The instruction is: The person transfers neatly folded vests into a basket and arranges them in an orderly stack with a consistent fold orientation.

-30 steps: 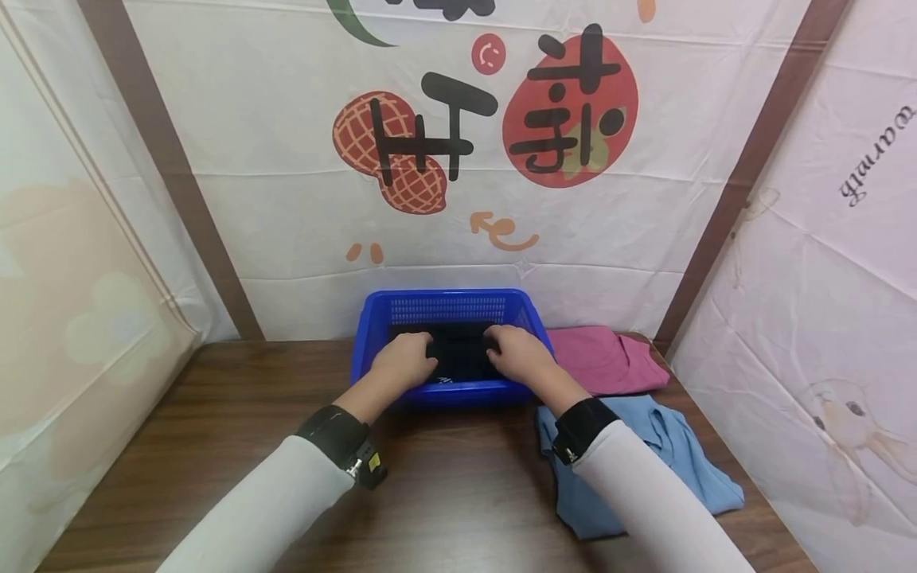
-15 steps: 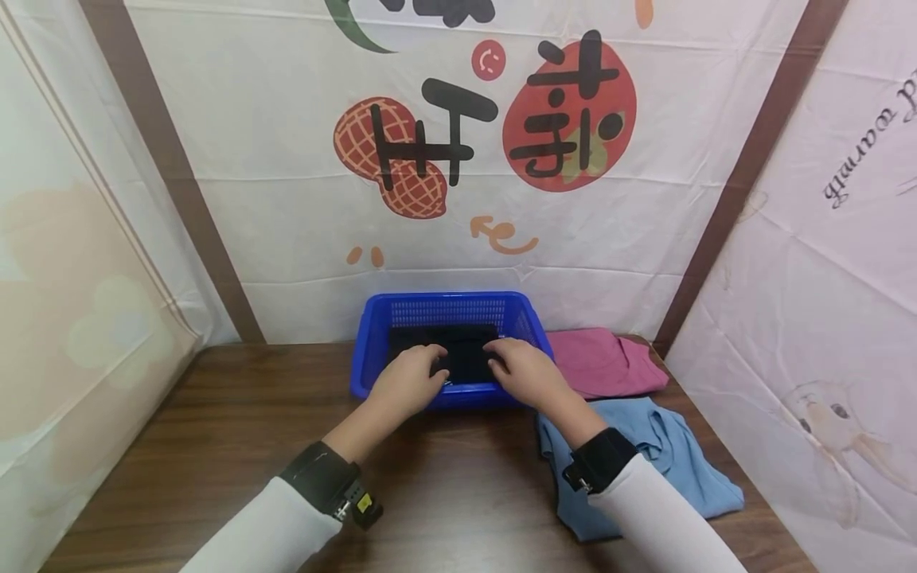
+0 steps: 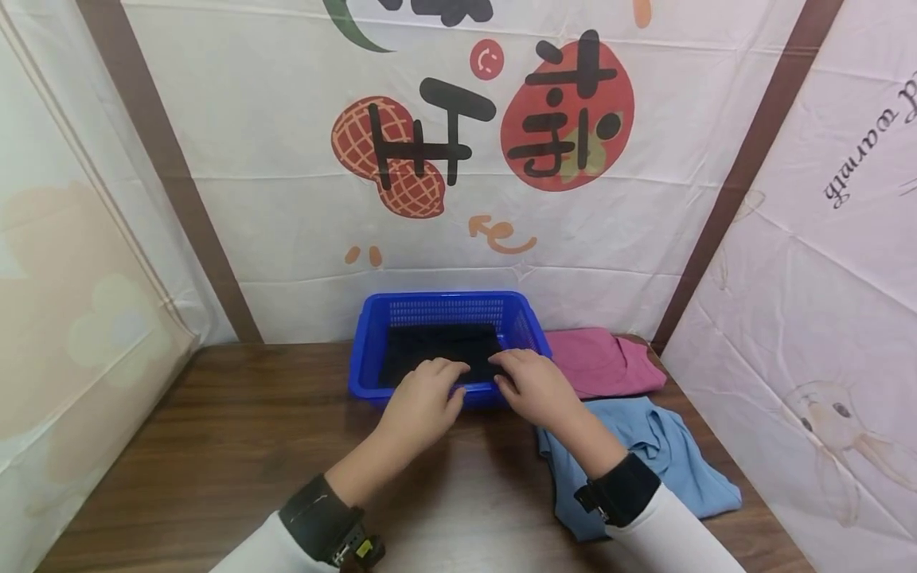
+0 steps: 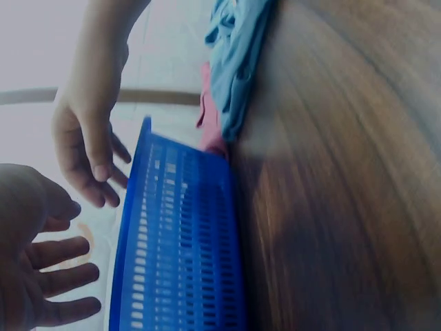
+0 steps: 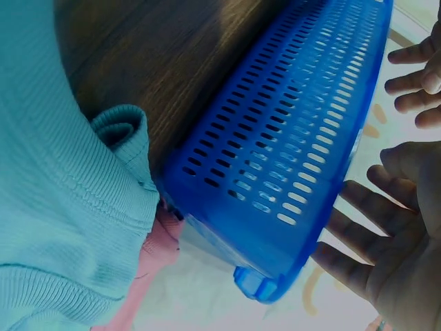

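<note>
A blue plastic basket (image 3: 444, 296) with slotted walls stands against the back curtain, and a folded black cloth (image 3: 437, 342) lies inside it. My left hand (image 3: 424, 398) hovers over the basket's front rim with relaxed fingers and nothing in them. Beside it, my right hand (image 3: 537, 386) is over the front right part of the rim, its fingers loosely spread and holding nothing. In the left wrist view the left hand (image 4: 48, 269) shows extended fingers above the rim. The right wrist view shows the right hand (image 5: 393, 234) with its fingertips right at the rim.
To the right of the basket lies a folded pink garment (image 3: 602, 362). A blue ribbed garment (image 3: 666, 454) lies nearer, partly under the right forearm in the head view. The wooden table (image 3: 236, 461) is bounded by printed curtains (image 3: 286, 239) at the back and sides.
Both hands have drawn back from the black cloth inside the basket toward its front rim, the left also moving right. The black cloth stays in the basket, now more visible.
</note>
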A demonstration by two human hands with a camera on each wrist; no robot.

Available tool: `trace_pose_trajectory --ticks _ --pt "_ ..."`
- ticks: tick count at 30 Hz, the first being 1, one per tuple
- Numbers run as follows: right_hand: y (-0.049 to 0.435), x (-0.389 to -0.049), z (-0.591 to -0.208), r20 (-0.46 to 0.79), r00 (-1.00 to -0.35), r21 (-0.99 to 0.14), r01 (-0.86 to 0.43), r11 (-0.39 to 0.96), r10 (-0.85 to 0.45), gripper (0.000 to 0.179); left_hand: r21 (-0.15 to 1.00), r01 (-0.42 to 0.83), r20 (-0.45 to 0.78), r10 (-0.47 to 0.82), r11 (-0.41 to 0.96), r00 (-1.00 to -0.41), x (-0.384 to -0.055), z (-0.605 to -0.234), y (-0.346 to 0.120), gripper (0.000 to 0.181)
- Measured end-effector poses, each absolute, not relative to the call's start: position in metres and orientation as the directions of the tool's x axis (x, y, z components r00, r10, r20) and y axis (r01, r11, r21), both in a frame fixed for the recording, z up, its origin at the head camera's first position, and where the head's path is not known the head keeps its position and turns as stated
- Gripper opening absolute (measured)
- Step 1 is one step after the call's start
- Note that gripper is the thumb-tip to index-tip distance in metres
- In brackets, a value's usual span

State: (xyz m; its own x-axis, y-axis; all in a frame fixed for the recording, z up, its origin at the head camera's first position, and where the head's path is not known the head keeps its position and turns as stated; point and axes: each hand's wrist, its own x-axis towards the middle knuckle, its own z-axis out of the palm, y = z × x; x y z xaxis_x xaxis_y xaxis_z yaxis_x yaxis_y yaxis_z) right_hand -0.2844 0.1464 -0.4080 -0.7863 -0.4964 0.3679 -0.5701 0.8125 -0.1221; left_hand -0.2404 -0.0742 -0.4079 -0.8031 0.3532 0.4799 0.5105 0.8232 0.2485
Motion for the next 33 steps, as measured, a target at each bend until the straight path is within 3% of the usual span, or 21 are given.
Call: trace_pose_trajectory --ticks 9,14,27,33 --pt "0.157 -0.263 -0.405 0.423 -0.744 -0.097 -0.606 0.79 -0.518 0.033 0.206 0.656 0.552 0.467 0.726 -0.691 -0.214 -0.418 -0.061 0.031" --pt "0.175 -0.249 -0.402 0.428 -0.757 -0.112 -0.587 0.802 -0.494 0.034 0.175 0.716 0.553 0.534 0.676 -0.639 -0.203 -0.428 -0.049 0.031" --pt "0.239 -0.239 -0.396 0.465 -0.803 -0.178 -0.498 0.849 -0.373 0.039 0.066 0.817 0.391 0.738 0.573 -0.549 -0.194 -0.456 -0.022 0.038" --pt "0.275 -0.243 -0.404 0.43 -0.865 -0.218 -0.377 0.9 -0.258 0.039 0.039 0.852 0.308 0.805 0.522 -0.507 -0.197 -0.47 -0.008 0.042"
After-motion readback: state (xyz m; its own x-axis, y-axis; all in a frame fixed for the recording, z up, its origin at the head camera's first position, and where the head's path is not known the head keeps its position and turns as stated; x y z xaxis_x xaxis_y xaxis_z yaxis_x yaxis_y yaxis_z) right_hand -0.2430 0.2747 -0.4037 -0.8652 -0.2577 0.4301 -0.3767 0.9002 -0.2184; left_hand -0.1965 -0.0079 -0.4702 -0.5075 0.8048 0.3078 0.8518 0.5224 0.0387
